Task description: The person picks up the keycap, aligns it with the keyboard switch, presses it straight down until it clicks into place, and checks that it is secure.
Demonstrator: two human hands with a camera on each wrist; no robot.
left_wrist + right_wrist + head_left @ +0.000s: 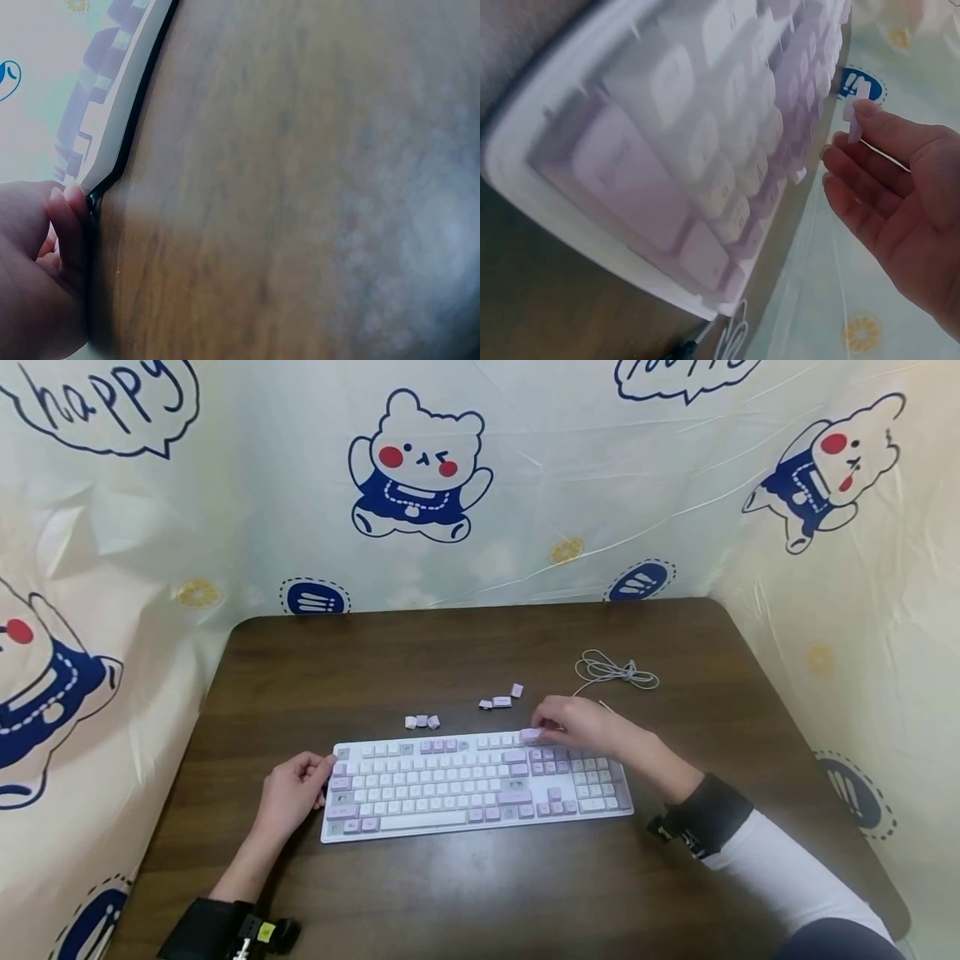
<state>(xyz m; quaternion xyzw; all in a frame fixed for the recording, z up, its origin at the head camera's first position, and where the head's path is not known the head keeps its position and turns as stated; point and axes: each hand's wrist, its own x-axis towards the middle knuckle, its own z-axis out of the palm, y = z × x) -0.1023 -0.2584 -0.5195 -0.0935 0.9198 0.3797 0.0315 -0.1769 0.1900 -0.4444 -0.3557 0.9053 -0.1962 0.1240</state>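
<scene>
A white and lilac keyboard (442, 785) lies on the brown table. At its upper left corner my left hand (294, 789) holds the edge with curled fingers; the left wrist view shows the fingertips (75, 196) right at the keyboard's corner. My right hand (577, 724) is over the keyboard's back edge, right of the middle. Between thumb and finger it pinches a small lilac keycap (854, 112), seen edge-on in the right wrist view. Behind the keyboard sit several loose keycaps, one group (422, 722) left of centre and another (502, 702) nearer the right hand.
A coiled white cable (615, 672) lies at the back right, behind the right hand. The brown table (450, 902) extends in front of the keyboard. Patterned cloth (525, 460) with cartoon bears hangs round the table's back and sides.
</scene>
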